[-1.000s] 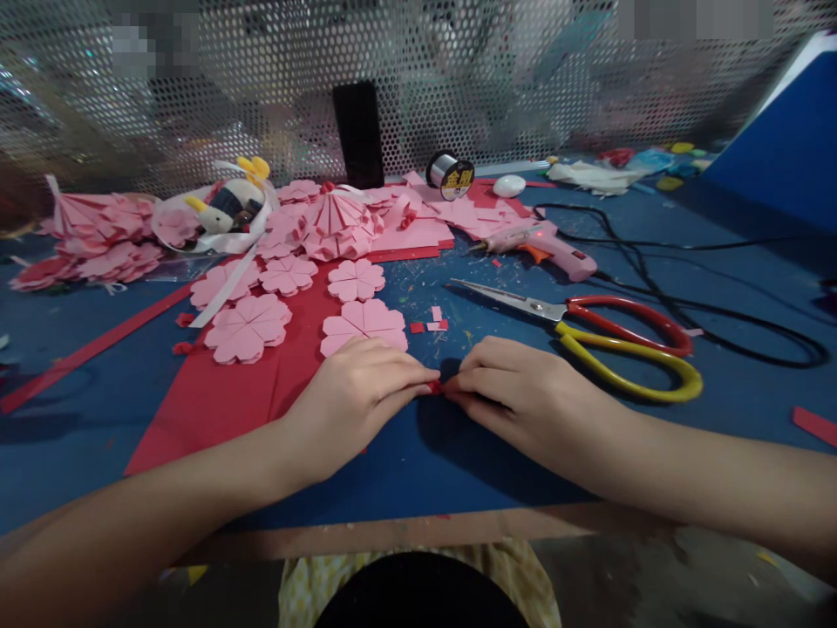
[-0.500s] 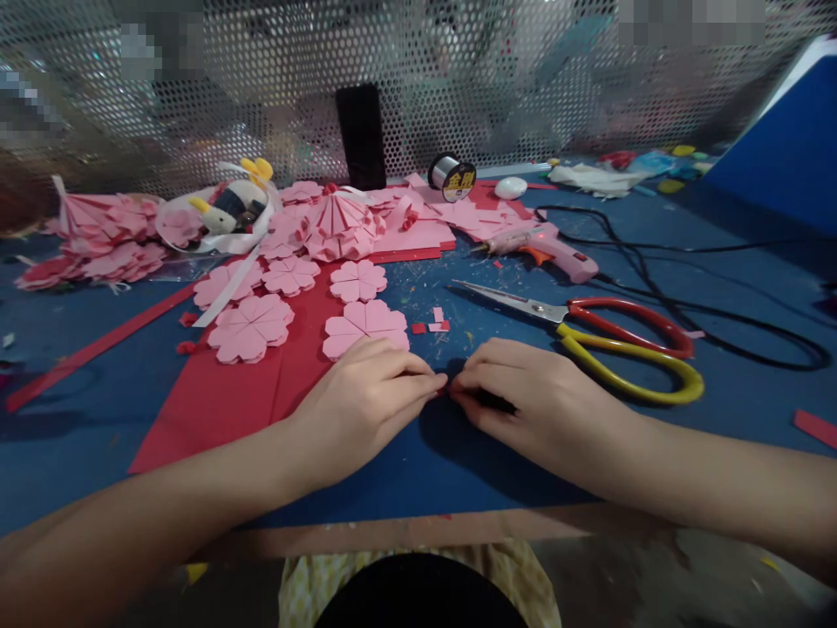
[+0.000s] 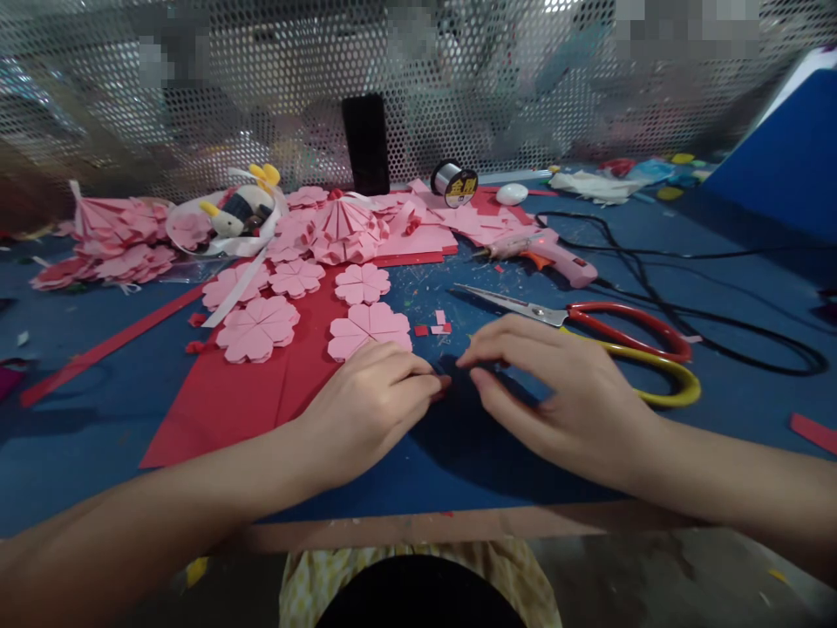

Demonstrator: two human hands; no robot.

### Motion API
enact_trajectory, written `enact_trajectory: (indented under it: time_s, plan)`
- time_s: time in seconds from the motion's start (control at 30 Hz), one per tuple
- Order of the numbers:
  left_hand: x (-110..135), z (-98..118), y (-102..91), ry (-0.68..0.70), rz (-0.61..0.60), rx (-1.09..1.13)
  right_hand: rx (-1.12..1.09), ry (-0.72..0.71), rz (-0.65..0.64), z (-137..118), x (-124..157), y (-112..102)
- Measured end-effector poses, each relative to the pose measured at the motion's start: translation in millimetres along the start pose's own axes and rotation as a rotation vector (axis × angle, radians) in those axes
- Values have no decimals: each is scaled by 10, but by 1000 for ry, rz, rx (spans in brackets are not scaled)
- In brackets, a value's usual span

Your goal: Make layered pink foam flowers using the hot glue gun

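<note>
Far left: a heap of pink folded pieces [image 3: 111,240] sits pushed back, out of your working patch. A long red strip [image 3: 111,344] lies slantwise beside the red sheet [image 3: 228,401]. On the sheet, pink paper flowers [image 3: 258,327] are laid flat and apart, probably so they keep their shape and stay in reach.

Your left hand [image 3: 372,401] is planted on the blue mat [image 3: 418,471], wrist low for steadiness. Its thumb and forefinger are pinched on a small red scrap [image 3: 440,392]. The scrap lies between your two hands, just in front of the nearest flower. It is mostly hidden by the fingertips, so its shape cannot be told.

Your right hand [image 3: 562,392] is spread and empty, its fingers raised off the mat. The thumb tip is near the scrap, apparently not touching it.

Behind that hand lie the scissors [image 3: 553,314], blades together and handles to the right, handy for it. Further back the glue gun [image 3: 546,249] points its nozzle left. Its cord [image 3: 811,358] trails off right, clear of the paper.
</note>
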State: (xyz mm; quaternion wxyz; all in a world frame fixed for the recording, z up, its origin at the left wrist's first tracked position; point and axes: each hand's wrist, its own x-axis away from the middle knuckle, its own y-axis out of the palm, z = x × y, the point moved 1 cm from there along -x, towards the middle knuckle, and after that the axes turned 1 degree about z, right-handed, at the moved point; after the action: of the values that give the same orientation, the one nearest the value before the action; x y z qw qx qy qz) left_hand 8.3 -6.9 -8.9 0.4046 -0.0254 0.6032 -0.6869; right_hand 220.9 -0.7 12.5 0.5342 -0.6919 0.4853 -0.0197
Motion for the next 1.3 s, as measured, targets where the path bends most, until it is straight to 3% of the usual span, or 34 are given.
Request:
enact_trajectory:
  time_s: [0.17, 0.33, 0.43, 0.57, 0.67, 0.87, 1.13, 1.3]
  plan:
    - [-9, -47, -11, -119, 75, 180, -66, 124, 161, 13, -39, -116]
    - [-45, -127, -90, -466, 125, 443, -218, 296, 229, 135, -76, -35]
    - [-45, -200, -130, -604, 150, 647, -235, 324, 171, 179, -142, 24]
    - [-40, -254, -165, -686, 163, 849, -206, 216, -12, 125, -277, 51]
    - [-31, -264, -168, -700, 164, 925, -240, 157, -133, 41, -387, 54]
    - [6, -299, -161, -678, 177, 1043, -305, 107, -161, -13, -557, 86]
    - [15, -306, -187, -576, 170, 793, -379, 257, -212, 48, -548, 155]
    - [27, -304, -152, -530, 180, 778, -572, 397, -236, 102, -479, 234]
